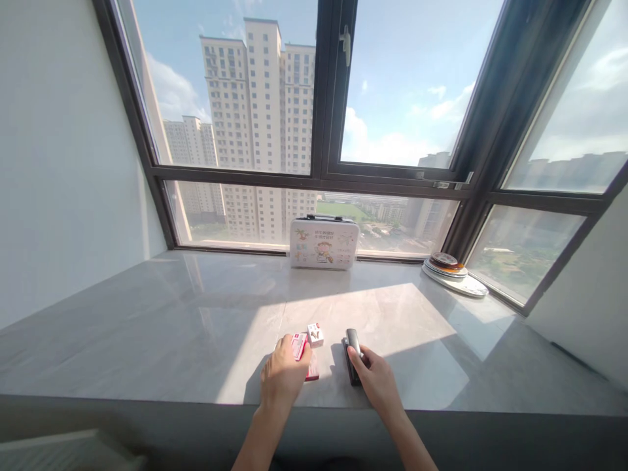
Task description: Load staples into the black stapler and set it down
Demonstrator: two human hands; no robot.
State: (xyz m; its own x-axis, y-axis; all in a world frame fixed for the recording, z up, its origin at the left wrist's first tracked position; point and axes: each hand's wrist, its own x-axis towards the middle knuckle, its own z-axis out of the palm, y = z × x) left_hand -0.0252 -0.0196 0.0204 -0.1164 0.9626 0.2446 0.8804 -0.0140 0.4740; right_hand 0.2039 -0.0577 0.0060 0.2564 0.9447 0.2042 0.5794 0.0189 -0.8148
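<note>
My left hand point(284, 369) is closed around a small red-and-white box point(299, 345), its fingers covering the left side. Below it, partly hidden by that hand, another red-and-white piece point(313, 369) shows; whether the two are separate I cannot tell. A little white box point(315, 335) with a printed picture sits just beyond, close to the fingertips. To the right, my right hand point(375, 376) grips a black stapler point(352, 343) from its right side, thumb and fingers at its upper arm. The stapler's base rests on the sill.
The grey marble-look sill point(161, 327) runs to a front edge just before my wrists. Against the window stands a white case point(324, 245) with cartoon print and a dark handle. A stack of round plates or lids point(454, 275) lies in the right corner.
</note>
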